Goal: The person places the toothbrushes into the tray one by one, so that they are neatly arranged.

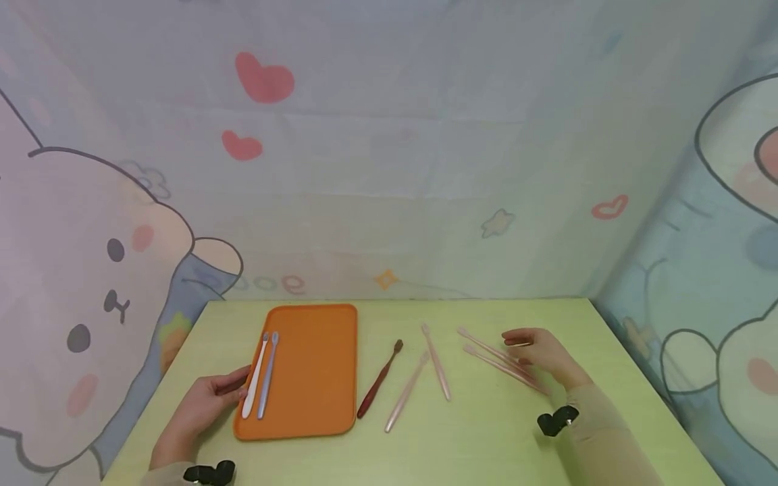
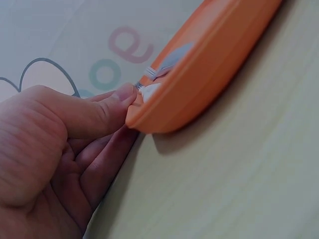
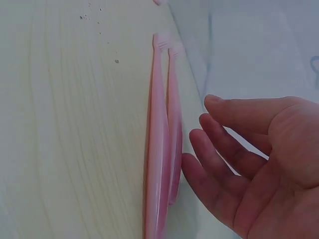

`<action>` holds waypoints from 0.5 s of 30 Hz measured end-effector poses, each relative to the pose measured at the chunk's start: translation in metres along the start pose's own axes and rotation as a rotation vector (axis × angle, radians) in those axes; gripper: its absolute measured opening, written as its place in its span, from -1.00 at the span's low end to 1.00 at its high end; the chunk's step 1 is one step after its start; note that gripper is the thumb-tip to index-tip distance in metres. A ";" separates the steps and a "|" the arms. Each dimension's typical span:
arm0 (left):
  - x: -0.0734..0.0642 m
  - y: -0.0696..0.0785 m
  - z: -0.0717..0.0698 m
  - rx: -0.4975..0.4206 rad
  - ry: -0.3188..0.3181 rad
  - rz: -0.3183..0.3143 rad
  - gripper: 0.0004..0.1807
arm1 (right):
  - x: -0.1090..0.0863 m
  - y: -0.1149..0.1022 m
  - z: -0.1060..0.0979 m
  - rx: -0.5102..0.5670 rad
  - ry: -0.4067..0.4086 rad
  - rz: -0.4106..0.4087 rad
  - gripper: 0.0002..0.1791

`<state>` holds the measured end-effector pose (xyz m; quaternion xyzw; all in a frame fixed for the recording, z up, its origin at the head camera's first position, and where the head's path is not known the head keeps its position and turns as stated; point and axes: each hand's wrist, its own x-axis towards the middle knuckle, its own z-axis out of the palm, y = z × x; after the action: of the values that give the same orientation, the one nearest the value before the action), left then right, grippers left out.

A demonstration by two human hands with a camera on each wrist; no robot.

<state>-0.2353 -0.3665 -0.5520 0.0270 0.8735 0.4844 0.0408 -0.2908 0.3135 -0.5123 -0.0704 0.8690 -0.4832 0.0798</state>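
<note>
My left hand [image 1: 203, 405] pinches the left rim of an orange tray [image 1: 316, 371], with the thumb on top in the left wrist view. Inside the tray, along that side, lie a white toothbrush [image 1: 252, 391] and a lavender toothbrush [image 1: 265, 388]. At the right, my right hand [image 1: 543, 354] hovers beside two pink toothbrushes, one nearer the front [image 1: 501, 368] and one behind it [image 1: 484, 345]. In the right wrist view its fingers are loosely bent, and nothing is between thumb and fingers. Both pink toothbrushes [image 3: 158, 129] lie side by side on the table there.
Right of the tray, a dark red toothbrush [image 1: 378, 385] lies on the light wood-grain table [image 1: 474, 439]. Beside it are two more pink toothbrushes, one nearer the front [image 1: 404, 399] and one farther back [image 1: 439, 368]. A printed cloth [image 1: 389, 155] hangs behind the table.
</note>
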 end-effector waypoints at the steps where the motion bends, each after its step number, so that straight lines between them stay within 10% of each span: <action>1: 0.000 0.001 0.000 0.013 0.001 0.002 -0.40 | 0.002 0.001 0.000 -0.007 -0.009 0.019 -0.50; 15: 0.001 0.004 -0.001 0.033 -0.010 -0.025 -0.38 | 0.017 0.011 -0.002 -0.116 -0.032 0.084 -0.51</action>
<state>-0.2361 -0.3648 -0.5483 0.0194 0.8815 0.4690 0.0509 -0.3084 0.3177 -0.5212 -0.0459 0.8963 -0.4271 0.1096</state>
